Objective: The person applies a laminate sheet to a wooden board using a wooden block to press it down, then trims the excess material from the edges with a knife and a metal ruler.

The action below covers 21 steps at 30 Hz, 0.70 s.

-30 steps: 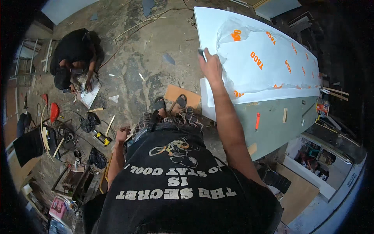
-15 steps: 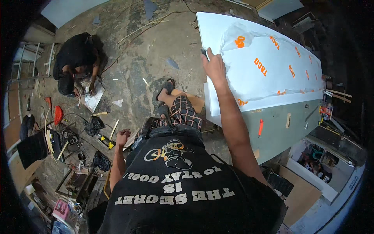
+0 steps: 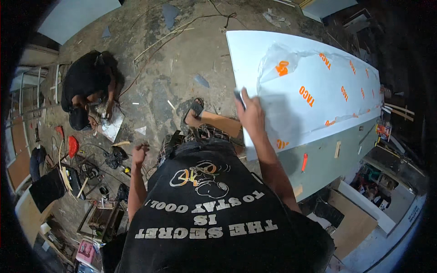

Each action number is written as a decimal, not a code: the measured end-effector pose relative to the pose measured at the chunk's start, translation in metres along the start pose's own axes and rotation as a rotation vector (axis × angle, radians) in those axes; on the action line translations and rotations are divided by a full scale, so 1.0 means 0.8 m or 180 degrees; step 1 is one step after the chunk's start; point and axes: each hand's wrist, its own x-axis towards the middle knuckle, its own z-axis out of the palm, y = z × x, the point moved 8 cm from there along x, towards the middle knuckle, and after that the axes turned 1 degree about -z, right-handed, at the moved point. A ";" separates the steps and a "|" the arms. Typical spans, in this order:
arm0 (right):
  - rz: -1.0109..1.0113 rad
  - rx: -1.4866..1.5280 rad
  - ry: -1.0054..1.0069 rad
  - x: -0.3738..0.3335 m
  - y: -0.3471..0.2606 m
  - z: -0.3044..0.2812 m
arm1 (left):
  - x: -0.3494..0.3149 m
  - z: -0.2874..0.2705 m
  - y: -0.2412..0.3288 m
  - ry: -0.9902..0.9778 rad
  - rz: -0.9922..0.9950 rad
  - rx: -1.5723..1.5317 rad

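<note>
My right hand (image 3: 252, 116) is closed on a small dark flat object (image 3: 239, 98) at the left edge of a white panel (image 3: 243, 59). Its exact kind is hard to make out. Crumpled clear film with orange print (image 3: 334, 86) covers much of the panel's face, leaving a bare white strip along the left edge. Beneath the panel is a grey-green worktop (image 3: 318, 168). Away from the panel, my left hand (image 3: 139, 154) is raised at my left side with its fingers curled in, and nothing shows in it.
A red-orange tool (image 3: 304, 162) and a wooden strip (image 3: 337, 149) lie on the worktop. Another person (image 3: 88, 86) crouches on the floor at the left over a light sheet (image 3: 114, 127). Cables, offcuts and a black bag (image 3: 119, 153) litter the floor there.
My right hand has moved down along the panel's left edge with the dark object. My left hand has risen a little. My body has stepped forward, and the view has shifted.
</note>
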 end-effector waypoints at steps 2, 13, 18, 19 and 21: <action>0.0034 -0.0007 0.0031 0.007 0.005 -0.003 | 0.013 0.006 0.048 0.0270 -0.0200 0.0173; 0.0126 0.0079 -0.0135 0.038 0.001 -0.016 | 0.068 0.032 0.154 0.0094 0.0001 0.0447; 0.0015 -0.0028 0.0119 0.121 -0.033 -0.011 | 0.097 0.017 0.089 -0.0319 -0.0385 0.0531; 0.0047 -0.0027 0.0124 0.147 -0.039 -0.014 | 0.099 0.013 0.100 -0.0338 -0.0386 0.0557; 0.0067 0.0135 0.0310 0.177 -0.045 -0.019 | 0.097 0.018 0.145 -0.0811 0.0515 0.0722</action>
